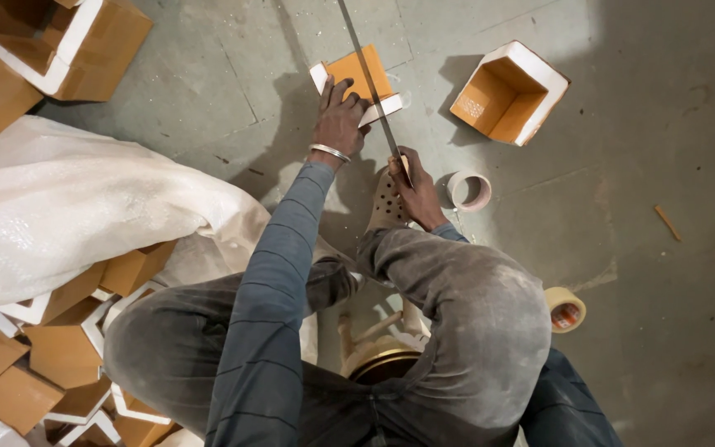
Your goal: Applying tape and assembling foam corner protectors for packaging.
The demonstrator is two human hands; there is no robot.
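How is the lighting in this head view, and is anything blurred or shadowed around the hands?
Head view: light is uneven, brightest on the white sack; the person's shadow darkens the floor around the left hand and right hand. The long blade looks slightly soft; the tape roll stays sharp.

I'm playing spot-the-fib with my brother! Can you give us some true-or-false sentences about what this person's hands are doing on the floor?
1. The left hand presses on a small orange cardboard piece with white foam edging. True.
2. The right hand holds a paintbrush. False: its grip is on a long thin metal blade.
3. An open orange box with a thick white rim sits on the floor. True.
4. No tape is in sight. False: a pale tape roll lies beside the right hand.
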